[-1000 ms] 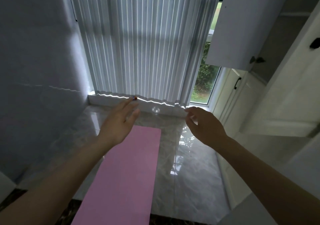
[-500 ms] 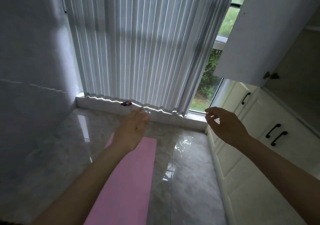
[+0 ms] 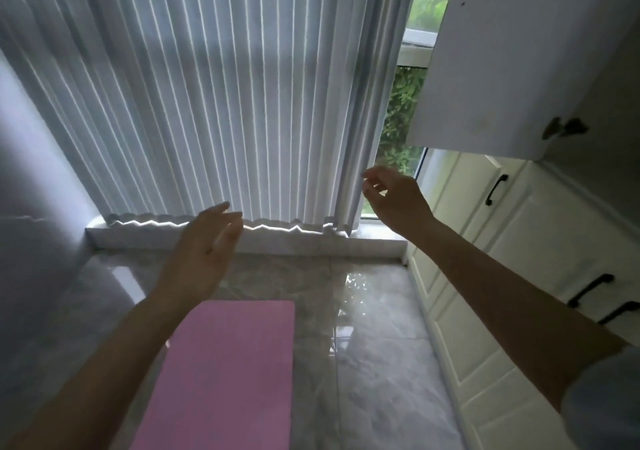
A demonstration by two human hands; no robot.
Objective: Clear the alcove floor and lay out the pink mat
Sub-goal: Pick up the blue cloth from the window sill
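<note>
Mat (image 3: 225, 373): pink, flat on the grey floor (image 3: 374, 345); far edge short of the sill (image 3: 311, 243)
Left hand (image 3: 204, 245): raised above the mat; fingers straight, holding nothing
Right hand (image 3: 394, 197): raised by the blind (image 3: 207, 103) edge; fingers loosely curled, holding nothing
Right side: white cabinets (image 3: 519, 242)

Mat (image 3: 225, 373), 6 o'clock: plain pink, unpatterned; floor (image 3: 374, 363) around it: glossy grey marble with paler veining. Vertical blinds (image 3: 214, 103), 12 o'clock: pale grey-white slats striped by thin bright lines of light; window (image 3: 403, 114), 1 o'clock: green foliage behind a white frame. Cabinets (image 3: 512, 259), 3 o'clock: cream-white panelled doors with black handles (image 3: 496, 189).
</note>
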